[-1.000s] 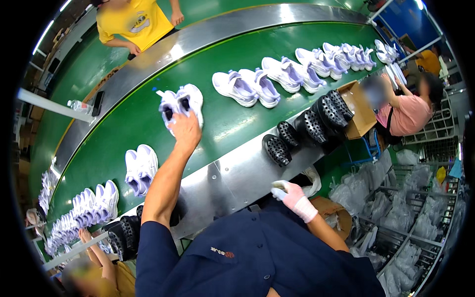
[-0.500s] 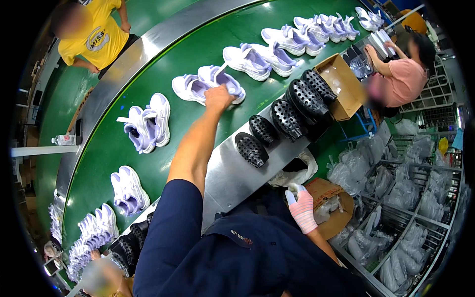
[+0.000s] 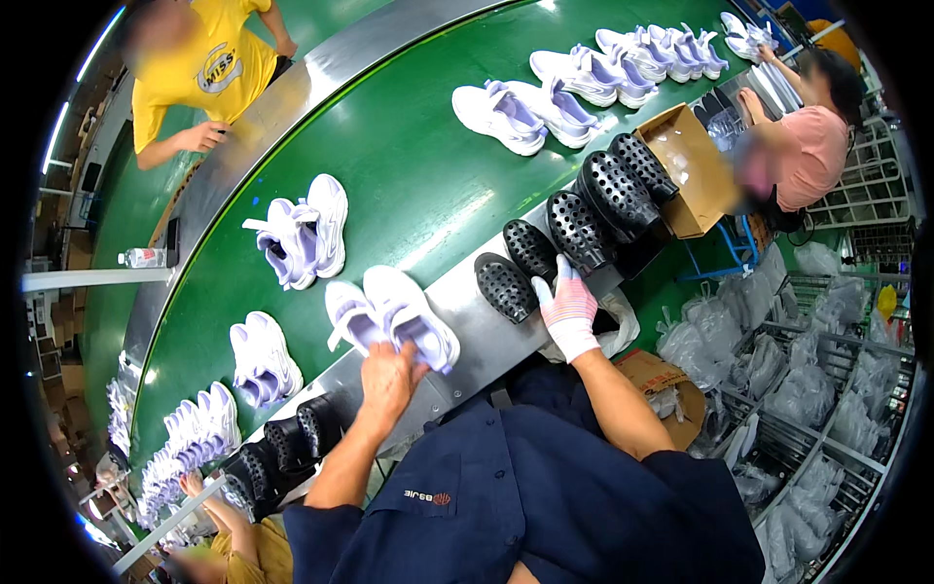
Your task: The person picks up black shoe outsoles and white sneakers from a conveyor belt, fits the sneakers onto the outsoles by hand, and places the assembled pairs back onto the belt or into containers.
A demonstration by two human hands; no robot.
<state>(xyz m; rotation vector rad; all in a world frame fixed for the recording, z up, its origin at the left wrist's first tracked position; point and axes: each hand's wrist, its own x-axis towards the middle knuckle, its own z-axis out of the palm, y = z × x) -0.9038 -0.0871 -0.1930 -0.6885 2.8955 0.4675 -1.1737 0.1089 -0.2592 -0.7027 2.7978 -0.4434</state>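
Observation:
My bare left hand (image 3: 391, 384) grips a pair of white-and-lavender sneakers, the right sneaker (image 3: 413, 311) and the left sneaker (image 3: 352, 316), by their heel ends, toes pointing away from me. The pair is at the near edge of the green conveyor belt (image 3: 389, 219), beside the metal ledge (image 3: 457, 360). My right hand (image 3: 568, 310), in a pink-striped white glove, reaches over the ledge with thumb and fingers apart. Its fingertips are at the near end of a black perforated shoe form (image 3: 530, 248); whether they press on it I cannot tell. Another black form (image 3: 506, 289) lies just left.
More sneaker pairs (image 3: 525, 112) line the belt on both sides. An open cardboard box (image 3: 696, 175) stands beyond the black forms. At right, a wire rack (image 3: 778, 428) holds plastic-wrapped items. Co-workers in yellow (image 3: 209, 78) and pink (image 3: 808, 161) are across and farther along.
My left hand has brought the sneaker pair from mid-belt toward me and to the left. My gloved right hand has risen from beside the lower carton to the black forms.

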